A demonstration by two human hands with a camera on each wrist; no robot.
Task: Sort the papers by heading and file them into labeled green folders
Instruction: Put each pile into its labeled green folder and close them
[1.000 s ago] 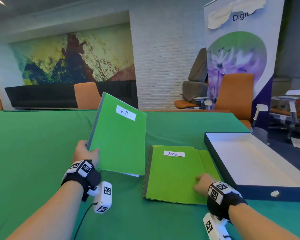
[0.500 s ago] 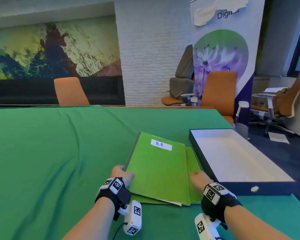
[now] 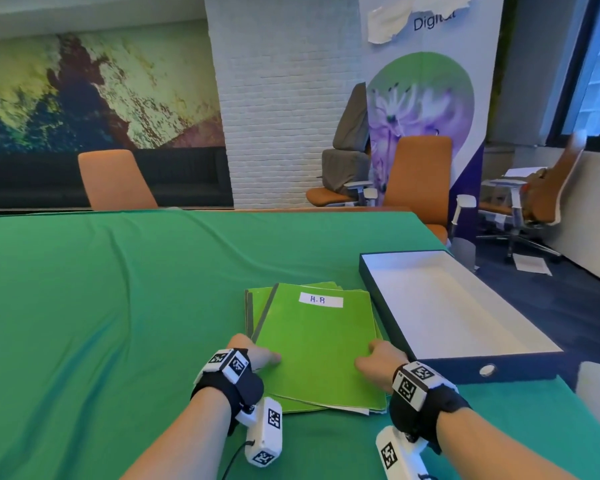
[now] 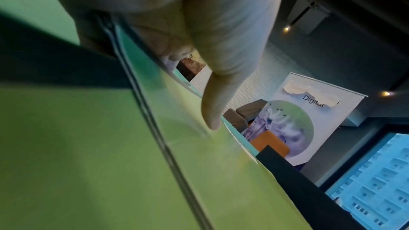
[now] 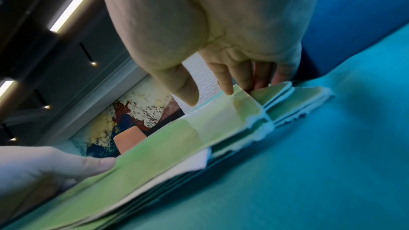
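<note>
A green folder labelled H-R lies on top of a stack of green folders on the green table. My left hand grips its left spine edge, thumb on the cover, fingers hidden underneath. My right hand is at the stack's right edge; its straight fingers touch the folder edges and the thumb hovers over the cover. White paper edges stick out at the near side of the stack. The lower folders' labels are hidden.
A dark blue box with a white inside lies open just right of the stack, close to my right hand. Green cloth covers the table to the left and far side. Orange chairs stand beyond the far edge.
The H-R folder, held upright by my left hand a second ago, has come down onto the Admin folder. My right hand has shifted to the stack's right edge.
</note>
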